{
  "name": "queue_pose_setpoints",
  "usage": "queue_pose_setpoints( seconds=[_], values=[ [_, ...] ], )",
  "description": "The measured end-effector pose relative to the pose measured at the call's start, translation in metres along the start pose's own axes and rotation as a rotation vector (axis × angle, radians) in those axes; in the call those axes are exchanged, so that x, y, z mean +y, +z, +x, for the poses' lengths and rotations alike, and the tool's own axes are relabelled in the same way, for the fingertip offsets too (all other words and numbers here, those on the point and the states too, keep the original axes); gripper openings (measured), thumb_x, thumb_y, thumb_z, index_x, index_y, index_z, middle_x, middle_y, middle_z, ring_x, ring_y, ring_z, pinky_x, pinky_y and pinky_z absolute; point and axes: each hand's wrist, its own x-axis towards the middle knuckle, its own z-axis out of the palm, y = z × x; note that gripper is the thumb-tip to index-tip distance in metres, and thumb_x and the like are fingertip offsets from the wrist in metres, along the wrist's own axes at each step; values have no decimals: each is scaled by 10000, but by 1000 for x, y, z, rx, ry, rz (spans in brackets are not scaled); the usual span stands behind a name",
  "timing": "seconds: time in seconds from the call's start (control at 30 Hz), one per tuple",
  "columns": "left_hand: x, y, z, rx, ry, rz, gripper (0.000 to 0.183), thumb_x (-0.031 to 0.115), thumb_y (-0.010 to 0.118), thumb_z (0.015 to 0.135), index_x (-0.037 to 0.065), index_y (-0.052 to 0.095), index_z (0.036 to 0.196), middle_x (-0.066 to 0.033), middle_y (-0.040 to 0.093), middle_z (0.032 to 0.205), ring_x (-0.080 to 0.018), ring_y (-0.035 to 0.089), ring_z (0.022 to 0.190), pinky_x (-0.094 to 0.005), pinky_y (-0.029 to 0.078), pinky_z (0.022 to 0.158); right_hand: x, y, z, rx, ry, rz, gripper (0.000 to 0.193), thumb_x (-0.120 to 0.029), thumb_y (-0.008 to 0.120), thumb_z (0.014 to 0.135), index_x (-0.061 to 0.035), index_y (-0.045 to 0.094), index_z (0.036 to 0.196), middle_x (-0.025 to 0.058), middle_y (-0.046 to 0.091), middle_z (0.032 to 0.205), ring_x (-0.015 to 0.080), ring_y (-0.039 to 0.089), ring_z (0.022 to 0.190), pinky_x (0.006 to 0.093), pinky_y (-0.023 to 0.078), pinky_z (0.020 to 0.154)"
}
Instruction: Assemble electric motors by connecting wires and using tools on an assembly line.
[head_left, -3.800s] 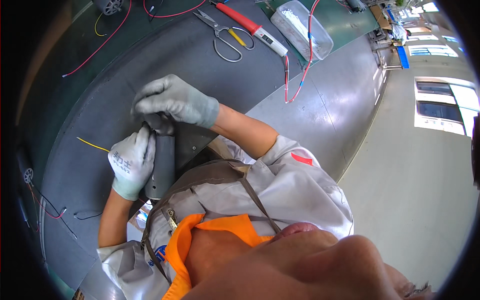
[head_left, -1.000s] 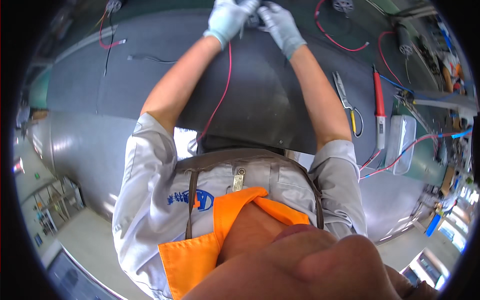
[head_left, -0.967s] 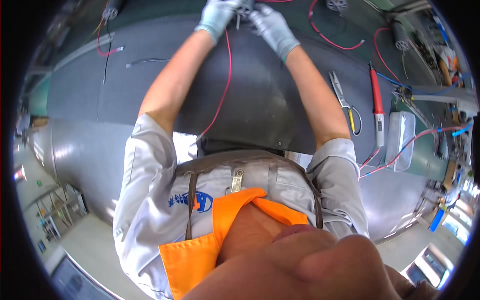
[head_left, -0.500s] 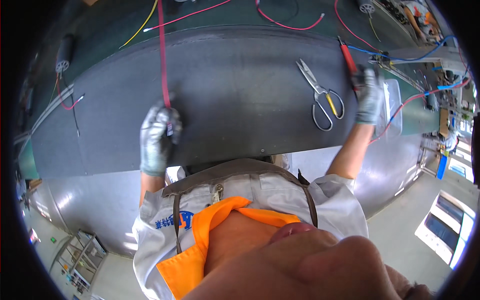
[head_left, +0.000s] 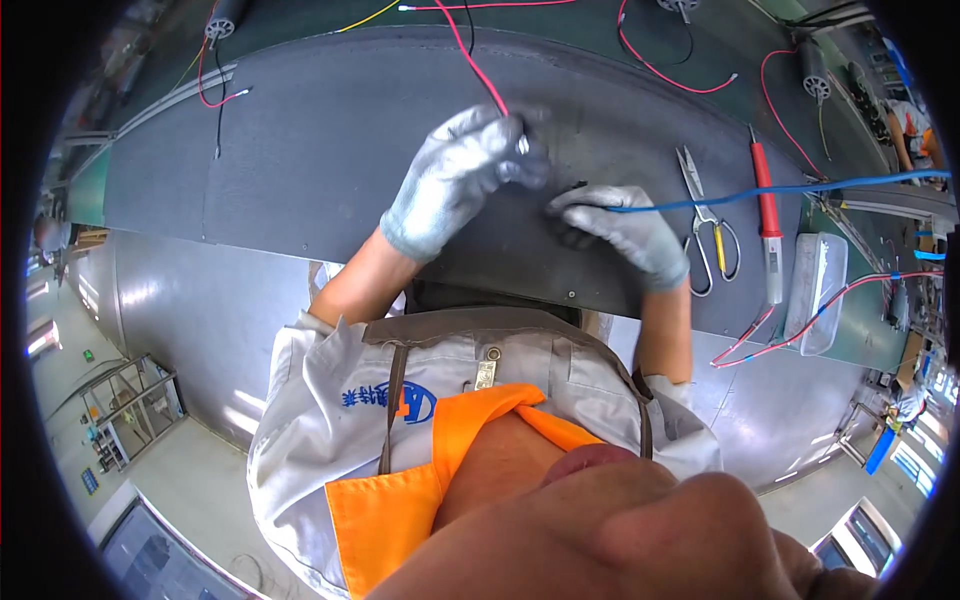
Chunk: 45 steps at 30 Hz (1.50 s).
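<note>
In my gloved left hand (head_left: 445, 180) is a red wire (head_left: 478, 68), pinched near its end, where a small white connector (head_left: 522, 145) shows at the fingertips. My gloved right hand (head_left: 635, 235) is closed around the end of a blue cable (head_left: 740, 197), which runs off to the right edge. A small dark tip pokes out by the right fingers; what it belongs to is hard to make out. Both hands are above the dark work mat (head_left: 320, 150), close to each other but apart. Steel scissors (head_left: 705, 215) with a yellow-wrapped part lie just right of my right hand.
A slim red-handled tool (head_left: 766, 195) with a pointed tip and red cord lies beyond the scissors. Beside it stands a clear plastic box (head_left: 818, 290). Grey cylindrical motors (head_left: 222, 20) with red and black leads (head_left: 675, 80) lie along the far side.
My right hand has left the red-handled tool and come inward with the blue cable. My left hand has moved right and away from me, still holding the red wire. The view has shifted.
</note>
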Motion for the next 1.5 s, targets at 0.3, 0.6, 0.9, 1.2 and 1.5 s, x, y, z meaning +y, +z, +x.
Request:
queue_pose_setpoints(
  seconds=[0.3,0.6,0.9,1.2,1.5],
  values=[
    [8,30,11,110,40,13,271,216,613,1015,-9,646,1163,-93,719,1026,-154,695,926,-276,531,840,-50,41,5,220,-380,341,564,-202,561,995,21,432,1497,120,695,823,155,659,686,272,505,588],
    [13,36,7,110,23,42,264,206,615,1011,-6,670,1160,-79,732,1016,-135,691,920,-262,519,814,-34,46,20,204,-453,499,573,-115,533,975,35,394,1510,196,623,1240,209,685,691,302,551,537],
    [7,24,9,108,-42,-73,225,203,626,1005,16,680,1118,-71,731,1027,-119,681,908,-248,507,787,-22,43,28,136,-481,580,617,-73,533,952,46,349,1528,203,615,1278,217,685,701,302,548,528],
    [-1,29,6,168,8,5,240,225,634,992,16,691,1094,-45,716,983,-93,633,868,-246,489,790,-31,56,31,229,-473,681,583,-73,549,952,36,402,1506,162,613,1346,175,658,659,283,498,492],
    [3,23,10,161,3,136,227,244,646,983,46,714,1069,17,702,930,-30,564,789,-208,429,705,-34,47,22,219,-342,635,560,-101,537,948,43,440,1480,149,702,1077,170,631,576,282,474,462]
  ],
)
